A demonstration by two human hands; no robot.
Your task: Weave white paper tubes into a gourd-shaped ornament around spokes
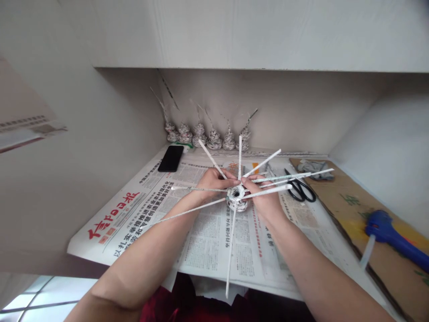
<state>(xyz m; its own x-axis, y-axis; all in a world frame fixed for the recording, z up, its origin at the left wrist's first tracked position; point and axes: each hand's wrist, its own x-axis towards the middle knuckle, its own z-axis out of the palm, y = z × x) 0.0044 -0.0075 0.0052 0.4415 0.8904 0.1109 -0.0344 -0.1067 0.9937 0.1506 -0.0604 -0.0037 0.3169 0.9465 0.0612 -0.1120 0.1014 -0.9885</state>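
Likely light, crushable: hold round, grey-white woven-paper body [240,205] by far rim, pinched there by left hand [214,179] and right hand [263,202].

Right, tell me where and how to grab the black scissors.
Take the scissors by their handle loops, probably from the near right: the loops lie toward the person's side, the blades point away, and white paper sticks cross over the blades in this view.
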